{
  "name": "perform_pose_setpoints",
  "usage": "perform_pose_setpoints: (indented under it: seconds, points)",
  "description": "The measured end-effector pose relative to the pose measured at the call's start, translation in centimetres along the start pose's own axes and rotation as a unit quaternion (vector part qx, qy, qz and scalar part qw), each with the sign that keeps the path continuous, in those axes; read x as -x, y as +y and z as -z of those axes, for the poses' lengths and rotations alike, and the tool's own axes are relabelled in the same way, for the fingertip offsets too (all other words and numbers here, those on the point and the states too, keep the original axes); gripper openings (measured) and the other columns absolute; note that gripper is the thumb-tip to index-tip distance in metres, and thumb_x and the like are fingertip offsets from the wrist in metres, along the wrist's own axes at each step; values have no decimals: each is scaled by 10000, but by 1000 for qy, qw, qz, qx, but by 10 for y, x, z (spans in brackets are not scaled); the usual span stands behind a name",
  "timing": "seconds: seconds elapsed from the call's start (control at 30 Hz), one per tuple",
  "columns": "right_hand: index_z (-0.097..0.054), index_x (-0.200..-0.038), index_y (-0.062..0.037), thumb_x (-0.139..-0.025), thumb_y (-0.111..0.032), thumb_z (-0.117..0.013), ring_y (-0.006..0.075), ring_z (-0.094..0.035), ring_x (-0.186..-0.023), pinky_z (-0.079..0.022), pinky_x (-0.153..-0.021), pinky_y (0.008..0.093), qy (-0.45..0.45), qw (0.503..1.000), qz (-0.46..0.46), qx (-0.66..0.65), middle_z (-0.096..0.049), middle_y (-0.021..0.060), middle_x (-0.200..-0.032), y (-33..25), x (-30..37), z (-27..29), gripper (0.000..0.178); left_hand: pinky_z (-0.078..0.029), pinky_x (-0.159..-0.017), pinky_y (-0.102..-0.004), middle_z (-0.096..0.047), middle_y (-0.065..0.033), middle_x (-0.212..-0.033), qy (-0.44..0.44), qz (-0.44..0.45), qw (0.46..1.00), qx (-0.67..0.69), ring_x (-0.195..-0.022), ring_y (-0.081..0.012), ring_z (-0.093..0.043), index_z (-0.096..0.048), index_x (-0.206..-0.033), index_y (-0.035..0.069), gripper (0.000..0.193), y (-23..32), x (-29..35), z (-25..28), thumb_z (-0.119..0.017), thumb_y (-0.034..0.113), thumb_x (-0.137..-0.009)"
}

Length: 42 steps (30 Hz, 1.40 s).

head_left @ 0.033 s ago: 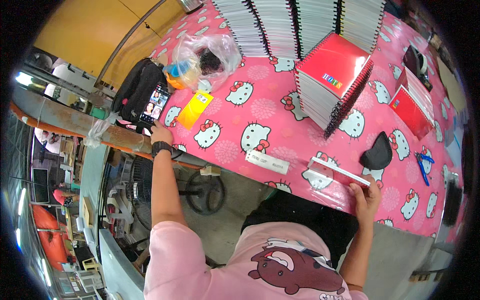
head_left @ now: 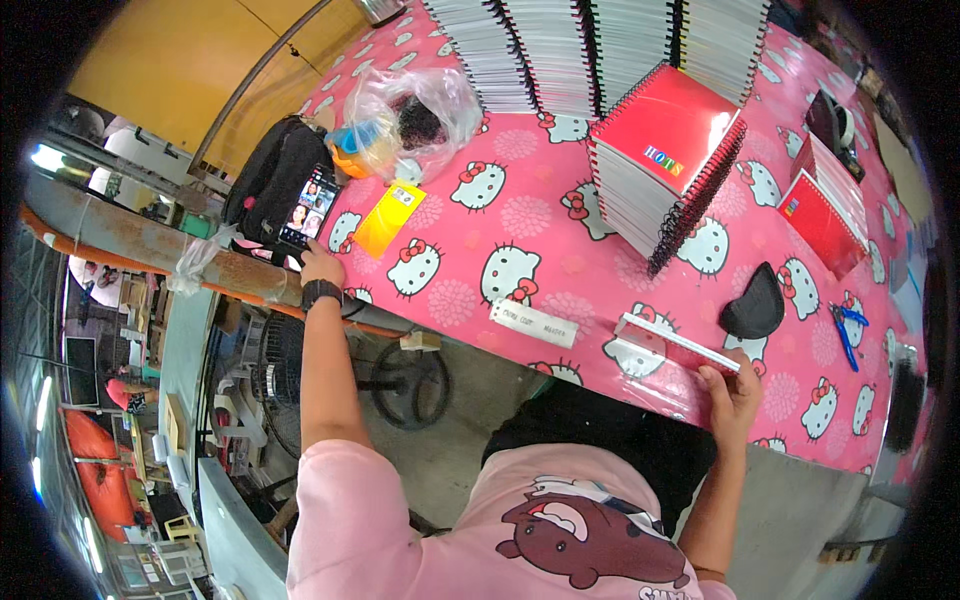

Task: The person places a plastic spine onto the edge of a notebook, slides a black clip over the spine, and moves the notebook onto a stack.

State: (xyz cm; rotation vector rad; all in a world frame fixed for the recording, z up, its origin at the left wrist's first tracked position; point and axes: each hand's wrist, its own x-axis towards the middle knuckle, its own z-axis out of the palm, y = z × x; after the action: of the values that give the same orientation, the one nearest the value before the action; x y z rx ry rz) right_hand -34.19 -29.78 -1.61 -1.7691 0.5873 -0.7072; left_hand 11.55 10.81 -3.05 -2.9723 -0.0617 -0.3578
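Pink cat-print tablecloth point(head_left: 560, 240), head view. L hand point(head_left: 322, 268): fingertips at lower end of blk phone point(head_left: 310, 208), screen lit, beside blk bag point(head_left: 268, 180); can't tell if gripping. R hand point(head_left: 735, 398): thumb & fingers pinching R end of thin flat item w/ white edge point(head_left: 685, 344), nr table's near edge. Also: white label strip point(head_left: 534, 323), L of item; blk pad point(head_left: 755, 303), just beyond R hand; blue-handled pliers point(head_left: 846, 338), far R; yellow card point(head_left: 390, 220), nr phone; red spiral-bound stack point(head_left: 668, 130), further back.
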Motion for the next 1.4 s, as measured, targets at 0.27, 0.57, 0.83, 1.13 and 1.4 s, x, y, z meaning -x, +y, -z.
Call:
perform_pose_setpoints:
  seconds: [0.27,0.57,0.83,1.13,1.4]
  points:
    - [-579,-831,8,-783,-34,-646,94,-501,-698,-394,-640,219,-32,999,3,-32,-549,31,-763,-5,0,-1,93,-475,-801,-483,-477,-237,-1165,-63,38,997,-15,-975,-410,-567,-246,-1362,40,606,-11,-9,7,-463,179,-813]
    - [-608,-859,11,-770,-5,-639,111,-535,-714,-414,-651,233,0,1000,6,8,-592,56,-798,-5,1,3,96,-428,-834,-386,-545,-161,-1000,239,-254,843,410,-910,-308,-525,-530,-1111,-11,359,104,147,115,-567,40,-758]
    - [-641,-856,-18,-752,-74,-694,127,-560,-717,-438,-658,265,0,999,-32,-9,-616,57,-773,-4,2,-3,129,-341,-967,-365,-506,-120,-1088,-302,-295,466,777,-1087,-220,-469,-351,-1253,30,629,230,300,151,-712,119,-745]
    - [-544,-823,-26,-866,-132,-578,35,-437,-724,-365,-634,211,167,968,-3,-185,-508,-25,-755,-10,4,-21,118,-292,-994,-412,-486,-145,-1142,-63,-398,631,663,-1103,-282,-465,-379,-1210,-7,495,252,331,146,-604,-8,-769]
    - [-626,-919,-30,-906,-263,-502,109,-534,-748,-447,-675,280,98,995,-13,9,-559,30,-784,-4,-17,63,264,-335,-837,-367,-607,-45,-979,-6,-630,630,453,-875,-168,-557,-625,-1070,116,367,270,320,184,-538,-16,-739]
